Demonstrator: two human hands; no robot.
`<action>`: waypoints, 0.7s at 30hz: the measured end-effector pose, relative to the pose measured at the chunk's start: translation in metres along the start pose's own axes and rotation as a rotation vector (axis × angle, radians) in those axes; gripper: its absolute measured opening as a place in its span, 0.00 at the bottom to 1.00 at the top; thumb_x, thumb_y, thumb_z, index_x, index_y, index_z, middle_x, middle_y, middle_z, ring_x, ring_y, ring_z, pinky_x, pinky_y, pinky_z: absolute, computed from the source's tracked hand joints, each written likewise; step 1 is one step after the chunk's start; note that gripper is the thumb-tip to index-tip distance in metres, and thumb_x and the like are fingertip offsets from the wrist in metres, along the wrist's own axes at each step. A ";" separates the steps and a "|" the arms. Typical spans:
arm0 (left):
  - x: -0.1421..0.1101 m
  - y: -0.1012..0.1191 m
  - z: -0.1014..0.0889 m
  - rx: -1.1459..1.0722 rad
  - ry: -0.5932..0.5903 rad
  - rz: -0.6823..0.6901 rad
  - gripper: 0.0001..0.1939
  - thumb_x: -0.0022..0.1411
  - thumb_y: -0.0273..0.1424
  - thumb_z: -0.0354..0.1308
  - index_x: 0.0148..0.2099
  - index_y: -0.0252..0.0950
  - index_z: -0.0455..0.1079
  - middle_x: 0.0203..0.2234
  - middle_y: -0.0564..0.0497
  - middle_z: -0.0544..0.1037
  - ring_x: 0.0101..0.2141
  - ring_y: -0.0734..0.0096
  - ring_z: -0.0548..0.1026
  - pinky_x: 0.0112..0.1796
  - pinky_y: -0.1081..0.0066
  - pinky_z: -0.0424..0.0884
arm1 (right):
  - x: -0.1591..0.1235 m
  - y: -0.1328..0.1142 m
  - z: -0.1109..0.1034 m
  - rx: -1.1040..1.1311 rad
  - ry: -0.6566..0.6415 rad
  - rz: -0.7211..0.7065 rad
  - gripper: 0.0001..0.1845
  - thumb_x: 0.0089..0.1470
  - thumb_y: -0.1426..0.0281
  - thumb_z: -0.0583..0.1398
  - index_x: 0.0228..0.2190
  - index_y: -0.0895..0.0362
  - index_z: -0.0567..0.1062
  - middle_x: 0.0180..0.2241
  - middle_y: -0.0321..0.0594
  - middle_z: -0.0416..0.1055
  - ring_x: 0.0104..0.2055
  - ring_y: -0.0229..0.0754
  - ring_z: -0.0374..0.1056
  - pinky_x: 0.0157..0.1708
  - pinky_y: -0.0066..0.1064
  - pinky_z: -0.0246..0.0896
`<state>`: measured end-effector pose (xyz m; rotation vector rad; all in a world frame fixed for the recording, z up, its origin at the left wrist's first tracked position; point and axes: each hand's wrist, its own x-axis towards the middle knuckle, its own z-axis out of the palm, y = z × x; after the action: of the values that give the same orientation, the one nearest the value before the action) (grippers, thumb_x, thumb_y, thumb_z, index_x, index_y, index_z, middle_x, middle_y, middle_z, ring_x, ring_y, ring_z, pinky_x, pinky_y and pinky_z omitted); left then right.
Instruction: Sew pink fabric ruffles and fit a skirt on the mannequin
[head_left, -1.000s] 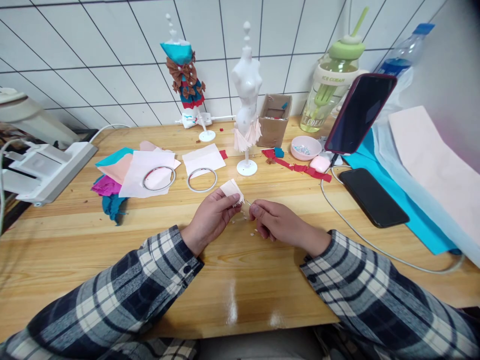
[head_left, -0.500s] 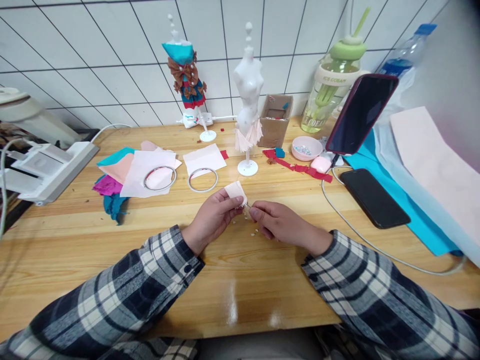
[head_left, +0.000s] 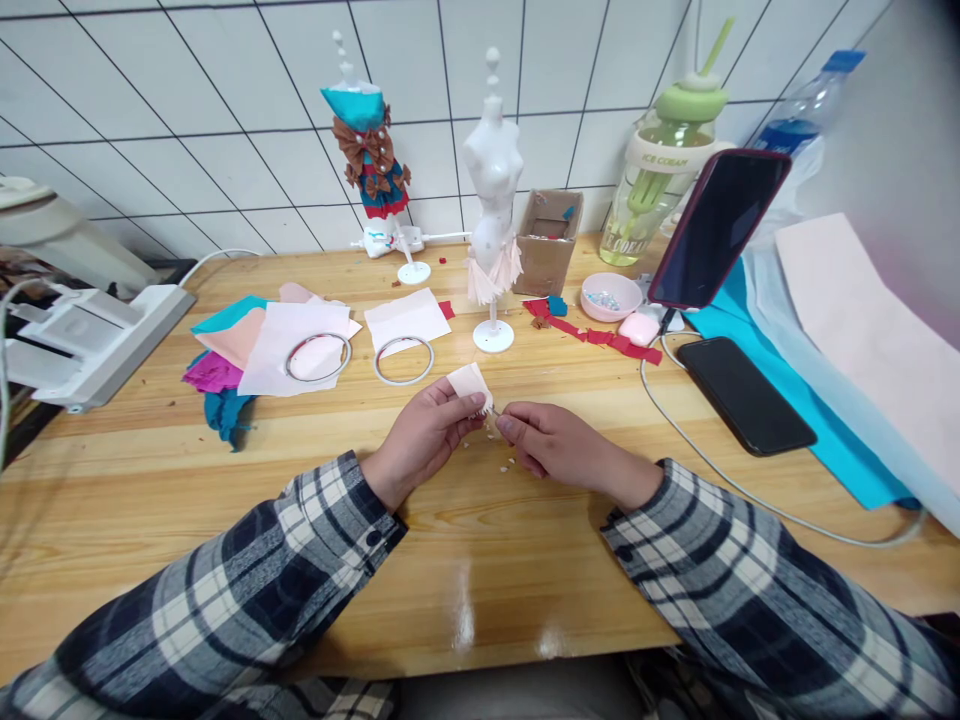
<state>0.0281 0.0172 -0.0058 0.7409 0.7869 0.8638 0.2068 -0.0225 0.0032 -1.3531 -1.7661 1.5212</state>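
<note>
Reference for all places: the white dress form point(head_left: 493, 160), upright on its round base, pale peach fringe around its hips.

Left hand point(head_left: 424, 440): in front of the dress form, slightly left. Thumb and fingers pinched closed on a pale peach fringed piece point(head_left: 466, 380); paper or cloth, can't tell. Piece sits just in front of the dress form's base, off the table point(head_left: 450, 570), fringed edge facing the right hand.

Right hand point(head_left: 559, 440): in front of the dress form, to its right. Fingers curled shut around a thin metal tool point(head_left: 494, 410); only the tip shows, type unclear. Tip is at the fringed edge; can't tell if it's touching. Small pale scraps point(head_left: 504, 468) lie on the table in front of the dress form, between and below the hands.

Left of the dress form: near silver ring point(head_left: 405, 382) partly over a white sheet point(head_left: 411, 312); farther out, second silver ring point(head_left: 318, 379) on stacked coloured sheets point(head_left: 259, 340). Behind-left: dressed form point(head_left: 369, 150), teal top, brown bows.

Right of the dress form: cardboard box point(head_left: 550, 262) just beside, then red strip point(head_left: 596, 337), pink bowl point(head_left: 594, 306) with beads. Well right: flat black phone point(head_left: 750, 395).
</note>
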 end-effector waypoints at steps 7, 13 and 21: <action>0.000 0.000 0.000 -0.016 -0.021 0.007 0.07 0.51 0.23 0.67 0.36 0.32 0.74 0.28 0.53 0.78 0.29 0.78 0.74 0.32 0.79 0.70 | 0.000 0.000 0.000 0.004 0.000 0.003 0.20 0.63 0.54 0.47 0.27 0.55 0.64 0.15 0.27 0.61 0.17 0.32 0.57 0.20 0.24 0.51; 0.000 0.000 0.000 -0.009 -0.015 0.005 0.08 0.51 0.24 0.67 0.35 0.32 0.74 0.28 0.53 0.79 0.29 0.78 0.74 0.32 0.79 0.71 | 0.000 -0.001 -0.001 -0.005 -0.002 0.007 0.19 0.63 0.55 0.48 0.29 0.55 0.65 0.15 0.27 0.61 0.17 0.32 0.58 0.20 0.24 0.52; 0.000 0.000 -0.001 -0.008 -0.034 0.007 0.08 0.51 0.23 0.67 0.36 0.32 0.75 0.30 0.52 0.79 0.30 0.77 0.75 0.33 0.78 0.71 | 0.001 0.001 -0.002 -0.011 -0.005 0.001 0.19 0.62 0.54 0.49 0.30 0.56 0.66 0.15 0.27 0.61 0.17 0.32 0.58 0.19 0.24 0.52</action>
<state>0.0276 0.0169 -0.0062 0.7503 0.7508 0.8584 0.2080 -0.0209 0.0028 -1.3564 -1.7794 1.5192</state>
